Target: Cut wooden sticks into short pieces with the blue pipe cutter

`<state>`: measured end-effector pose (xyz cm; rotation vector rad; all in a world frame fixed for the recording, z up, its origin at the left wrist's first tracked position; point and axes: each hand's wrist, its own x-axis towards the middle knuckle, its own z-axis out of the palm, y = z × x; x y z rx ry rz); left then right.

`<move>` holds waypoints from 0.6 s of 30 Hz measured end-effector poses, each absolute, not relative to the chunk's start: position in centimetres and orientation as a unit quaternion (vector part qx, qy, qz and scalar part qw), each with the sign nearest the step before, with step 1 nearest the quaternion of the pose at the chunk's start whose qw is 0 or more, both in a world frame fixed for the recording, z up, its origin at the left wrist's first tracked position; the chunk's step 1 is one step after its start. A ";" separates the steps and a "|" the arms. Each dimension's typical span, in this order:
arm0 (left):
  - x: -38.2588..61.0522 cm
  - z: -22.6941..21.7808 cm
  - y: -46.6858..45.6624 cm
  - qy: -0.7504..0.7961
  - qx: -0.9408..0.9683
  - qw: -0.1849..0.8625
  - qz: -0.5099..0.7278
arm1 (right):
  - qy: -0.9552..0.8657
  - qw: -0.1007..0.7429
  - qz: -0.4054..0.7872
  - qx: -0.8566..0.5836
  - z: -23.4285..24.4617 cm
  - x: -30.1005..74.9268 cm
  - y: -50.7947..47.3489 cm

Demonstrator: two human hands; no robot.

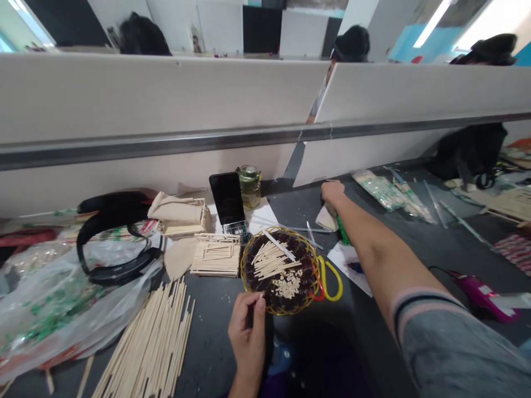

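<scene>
My left hand (pixel 249 326) is at the near edge of a round woven basket (pixel 313 298), thumb and forefinger pinched together. Something tiny and pale may be between the fingertips; I cannot make it out. Short wooden sticks (pixel 267 262), small cut wooden bits (pixel 287 283) and a white strip (pixel 279 245) lie in the basket. Stretched far forward, my right hand (pixel 333 190) is closed, its fingers mostly hidden. A thin pale sliver shows at its far side. Below that hand are a beige folded piece (pixel 327 219) and a green object (pixel 342 229), partly covered by my forearm.
Long wooden sticks (pixel 153 337) lie at the left front, beside plastic bags (pixel 83 309) and a black headband (pixel 85 249). Stick-built models (pixel 215 255) stand near a phone (pixel 228 199) and glass jar (pixel 249 188). Yellow-handled scissors (pixel 332 282) lie by the basket. A white partition (pixel 166 94) rises behind.
</scene>
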<state>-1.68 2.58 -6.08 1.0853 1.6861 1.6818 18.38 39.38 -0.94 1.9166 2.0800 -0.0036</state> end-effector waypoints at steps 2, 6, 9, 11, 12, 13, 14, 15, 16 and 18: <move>-1.8 -6.2 2.6 0.624 0.401 0.260 0.618 | 0.737 0.129 -0.009 0.663 0.4 17.7 38.3; -1.9 -6.0 2.9 0.623 0.411 0.242 0.620 | 0.798 0.058 -0.048 0.598 2.6 16.2 33.2; -1.9 -5.7 3.1 0.616 0.435 0.215 0.621 | 0.855 -0.007 -0.076 0.513 3.3 15.9 26.4; -1.8 -5.6 3.1 0.615 0.451 0.199 0.616 | 0.909 -0.092 -0.098 0.394 3.0 16.0 21.7; -1.7 -5.6 3.1 0.615 0.458 0.195 0.611 | 0.922 -0.119 -0.106 0.354 2.6 16.1 19.7; -1.6 -5.6 3.1 0.614 0.465 0.194 0.608 | 0.930 -0.127 -0.117 0.324 2.2 16.2 18.0; -1.6 -5.7 3.1 0.614 0.470 0.195 0.603 | 0.936 -0.126 -0.123 0.305 1.6 16.2 16.6; -1.5 -5.8 3.1 0.612 0.477 0.194 0.600 | 0.940 -0.118 -0.126 0.295 1.0 16.3 15.6; -1.5 -5.9 3.0 0.611 0.484 0.192 0.597 | 0.941 -0.109 -0.130 0.293 0.5 16.3 14.9; -1.4 -6.1 3.0 0.612 0.495 0.186 0.589 | 0.938 -0.099 -0.143 0.301 -0.2 16.6 14.0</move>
